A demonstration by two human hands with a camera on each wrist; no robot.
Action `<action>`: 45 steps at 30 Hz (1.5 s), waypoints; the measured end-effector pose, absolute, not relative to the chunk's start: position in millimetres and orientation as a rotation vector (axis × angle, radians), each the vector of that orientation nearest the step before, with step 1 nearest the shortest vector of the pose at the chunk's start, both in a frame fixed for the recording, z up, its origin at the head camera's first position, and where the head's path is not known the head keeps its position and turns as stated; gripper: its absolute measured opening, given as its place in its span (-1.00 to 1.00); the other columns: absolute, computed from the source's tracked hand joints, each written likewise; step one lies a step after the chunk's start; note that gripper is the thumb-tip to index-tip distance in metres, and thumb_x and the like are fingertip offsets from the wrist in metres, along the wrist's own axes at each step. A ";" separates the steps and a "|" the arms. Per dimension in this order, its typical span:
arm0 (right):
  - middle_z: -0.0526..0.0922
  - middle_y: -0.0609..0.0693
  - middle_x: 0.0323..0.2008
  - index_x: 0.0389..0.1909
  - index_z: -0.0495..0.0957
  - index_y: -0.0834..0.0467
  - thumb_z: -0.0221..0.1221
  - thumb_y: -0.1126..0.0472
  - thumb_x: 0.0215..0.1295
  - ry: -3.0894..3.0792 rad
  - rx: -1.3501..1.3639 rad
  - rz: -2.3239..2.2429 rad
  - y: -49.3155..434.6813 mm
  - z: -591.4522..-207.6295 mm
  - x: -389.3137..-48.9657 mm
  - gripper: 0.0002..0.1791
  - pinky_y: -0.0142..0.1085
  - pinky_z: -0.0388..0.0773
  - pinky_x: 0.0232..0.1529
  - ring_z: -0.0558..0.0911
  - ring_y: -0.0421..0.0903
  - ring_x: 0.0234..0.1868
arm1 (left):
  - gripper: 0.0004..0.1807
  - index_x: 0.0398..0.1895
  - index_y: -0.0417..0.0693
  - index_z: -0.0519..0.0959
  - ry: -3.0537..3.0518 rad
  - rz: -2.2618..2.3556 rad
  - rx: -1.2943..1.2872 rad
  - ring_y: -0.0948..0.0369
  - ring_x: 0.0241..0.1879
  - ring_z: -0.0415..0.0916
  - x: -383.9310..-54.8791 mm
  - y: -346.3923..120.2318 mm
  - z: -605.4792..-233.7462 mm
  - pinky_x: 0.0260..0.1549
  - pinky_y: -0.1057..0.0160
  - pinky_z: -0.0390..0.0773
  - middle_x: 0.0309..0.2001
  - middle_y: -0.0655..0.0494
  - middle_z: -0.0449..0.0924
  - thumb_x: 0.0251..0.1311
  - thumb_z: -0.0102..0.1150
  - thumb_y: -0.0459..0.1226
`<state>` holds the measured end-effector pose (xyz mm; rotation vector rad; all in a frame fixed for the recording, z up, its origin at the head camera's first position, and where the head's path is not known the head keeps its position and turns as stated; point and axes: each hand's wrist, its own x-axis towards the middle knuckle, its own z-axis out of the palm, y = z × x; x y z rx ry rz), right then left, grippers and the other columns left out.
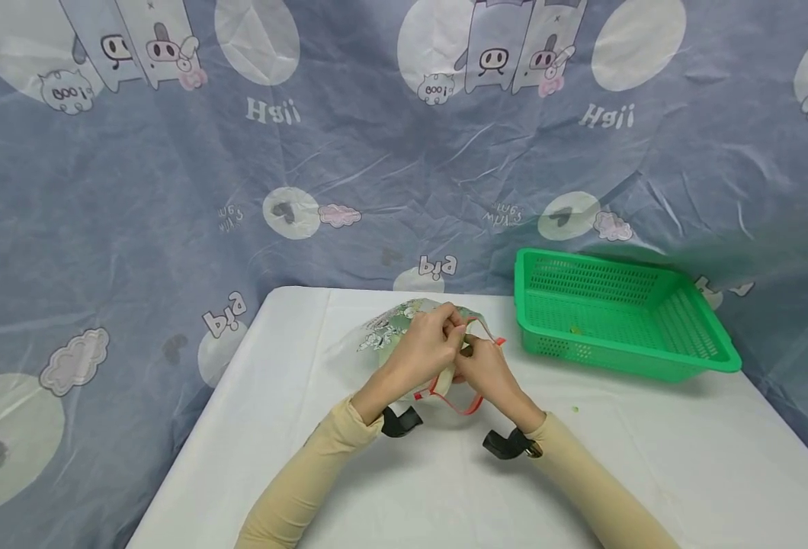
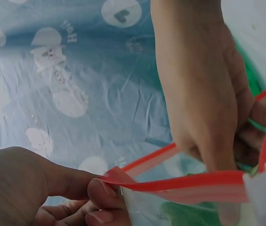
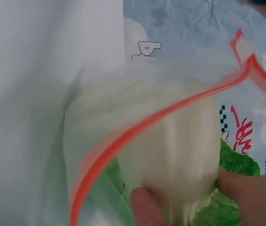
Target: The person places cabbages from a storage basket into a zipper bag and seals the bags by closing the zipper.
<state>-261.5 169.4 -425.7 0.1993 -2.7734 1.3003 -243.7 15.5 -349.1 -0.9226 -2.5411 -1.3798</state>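
Observation:
A clear printed plastic zip bag (image 1: 363, 347) with a red-edged mouth lies on the white table. My left hand (image 1: 423, 345) pinches the bag's red edge (image 2: 194, 182) between thumb and fingers; a white slider (image 2: 262, 188) shows at the right of that view. At the bag's mouth, my right hand (image 1: 492, 375) holds a bok choy (image 3: 170, 146) with a broad pale stem and green leaves, its fingertips (image 3: 146, 207) on the stem. The red edge crosses in front of the stem in the right wrist view. Part of the leaves is hidden by the bag and hands.
A green perforated plastic basket (image 1: 630, 358) stands on the right of the white table (image 1: 239, 457), with a small green scrap inside. Another tiny green scrap (image 1: 575, 409) lies in front of it. Behind the table hangs a blue-grey printed cloth (image 1: 349, 152).

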 end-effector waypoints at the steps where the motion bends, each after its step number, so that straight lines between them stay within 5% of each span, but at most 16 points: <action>1: 0.73 0.13 -0.45 -0.15 0.61 0.27 0.11 0.02 0.38 -2.766 0.200 1.313 168.8 -425.7 -260.5 -0.64 -0.35 0.52 -0.60 0.71 -0.01 -0.53 | -0.89 -0.26 -0.16 0.52 -2.532 -1.395 -0.901 0.31 -0.67 0.39 -245.2 13.9 -349.3 -0.65 0.41 0.38 -0.54 0.08 0.55 0.36 -0.03 -0.36; 8: 0.74 0.18 -0.21 0.05 0.58 0.26 0.18 -0.08 0.32 -2.707 0.288 1.323 169.4 -406.8 -241.4 -0.49 -0.30 0.67 -0.38 0.76 -0.08 -0.41 | -0.85 -0.19 -0.23 0.55 -2.463 -1.458 -0.819 0.28 -0.59 0.48 -254.5 1.3 -343.3 -0.58 0.37 0.45 -0.53 0.06 0.58 0.37 0.00 -0.33; 14: 0.60 0.03 -0.70 -0.39 0.58 0.22 0.29 0.10 0.24 -2.540 0.272 0.951 182.0 -381.7 -232.5 -0.76 -0.38 0.48 -0.68 0.55 -0.16 -0.76 | -0.87 -0.23 -0.23 0.58 -2.406 -1.449 -0.758 0.31 -0.61 0.48 -260.5 -6.0 -338.1 -0.56 0.39 0.44 -0.59 0.16 0.57 0.34 0.08 -0.32; 18: 0.50 0.00 -0.70 -0.21 0.43 0.19 0.33 0.01 0.18 -2.549 0.174 0.782 199.1 -379.6 -243.1 -0.61 -0.32 0.30 -0.72 0.39 -0.17 -0.80 | -0.87 -0.26 -0.22 0.56 -2.402 -1.471 -0.755 0.28 -0.65 0.47 -261.8 -9.2 -335.1 -0.61 0.36 0.41 -0.61 0.15 0.54 0.33 0.08 -0.32; 21: 0.63 0.11 -0.54 0.01 0.39 0.17 0.25 0.06 0.28 -2.635 0.212 1.036 208.9 -381.8 -253.3 -0.59 -0.29 0.53 -0.65 0.56 -0.14 -0.72 | -0.86 -0.27 -0.22 0.56 -2.415 -1.486 -0.765 0.27 -0.65 0.47 -261.8 -10.8 -334.2 -0.60 0.35 0.41 -0.60 0.15 0.55 0.34 0.07 -0.30; 24: 0.69 0.21 -0.43 0.02 0.43 0.23 0.15 0.22 0.35 -2.574 0.252 1.467 214.1 -384.2 -260.5 -0.71 -0.16 0.67 -0.52 0.69 -0.05 -0.61 | -0.84 -0.24 -0.21 0.56 -2.427 -1.495 -0.781 0.26 -0.64 0.47 -261.2 -12.2 -334.1 -0.59 0.35 0.39 -0.59 0.16 0.56 0.36 0.05 -0.28; 32: 0.71 0.01 -0.53 -0.19 0.42 0.37 0.14 0.32 0.34 -2.054 0.116 2.173 217.6 -370.8 -254.0 -0.83 -0.19 0.69 -0.31 0.73 -0.11 -0.53 | -0.82 -0.21 -0.06 0.55 -2.448 -1.499 -0.777 0.27 -0.59 0.45 -259.3 -15.6 -331.9 -0.57 0.34 0.38 -0.55 0.19 0.56 0.36 0.09 -0.15; 39: 0.71 0.05 -0.46 -0.20 0.39 0.38 0.10 0.37 0.36 -1.759 0.067 2.391 220.2 -358.6 -249.1 -0.86 -0.25 0.67 -0.24 0.75 -0.12 -0.44 | -0.70 -0.41 0.09 0.51 -2.664 -1.349 -0.919 0.29 -0.38 0.51 -256.0 -32.7 -322.6 -0.36 0.30 0.52 -0.44 0.22 0.57 0.10 0.33 0.05; 45: 0.71 0.09 -0.44 -0.16 0.39 0.42 0.13 0.34 0.35 -1.646 0.084 2.428 225.8 -357.6 -249.4 -0.80 -0.26 0.67 -0.22 0.75 -0.08 -0.41 | -0.66 -0.41 -0.06 0.50 -2.918 -1.053 -1.186 0.30 -0.43 0.40 -253.8 -51.6 -319.7 -0.42 0.37 0.43 -0.47 0.21 0.47 -0.05 0.49 -0.12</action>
